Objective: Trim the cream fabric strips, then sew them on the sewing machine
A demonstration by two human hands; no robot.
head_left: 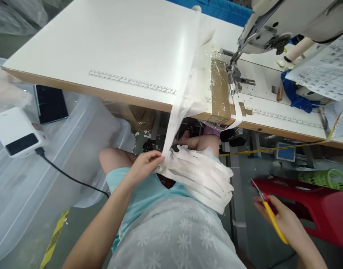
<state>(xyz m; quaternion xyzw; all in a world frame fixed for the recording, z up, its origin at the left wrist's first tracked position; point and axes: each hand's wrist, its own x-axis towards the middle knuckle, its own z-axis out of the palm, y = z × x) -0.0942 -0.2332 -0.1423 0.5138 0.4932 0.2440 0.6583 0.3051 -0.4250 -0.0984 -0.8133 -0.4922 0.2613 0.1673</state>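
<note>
While the left hand (146, 166) pinches the white strip (175, 112) between thumb and fingers, the right hand (283, 216) is well off to the right, wrapped around the yellow-handled scissors (276, 224). The 2 hands are apart, with the lap and a bundle of white strips (205, 177) between them.

Strip position: it lies flat along the desk (126, 41), running from near the far edge toward the person, then crosses the front edge and hangs down to the left fingers. Long axis: mostly fore-and-aft, slanting slightly left as it nears the body. The lower span looks fairly straight between desk edge and fingertips.

Bundle position: on the lap, mainly over the right thigh, its left end just beside the left fingertips. Its long axis runs crosswise, tilted a little, right end nearer the body. Whether the pinched strip joins the bundle cannot be told; the layers overlap there.

Key relation: the left hand is at the strip, the right hand is not. From the scissors, the pinch point lies to the left, beyond the full length of the bundle. The scissor tips point away from the body and somewhat left, toward the desk rather than straight at the strip. Blade gap too fine to read. Right hand is beside the red stool (325, 213) in this view; contact not evident.
</note>
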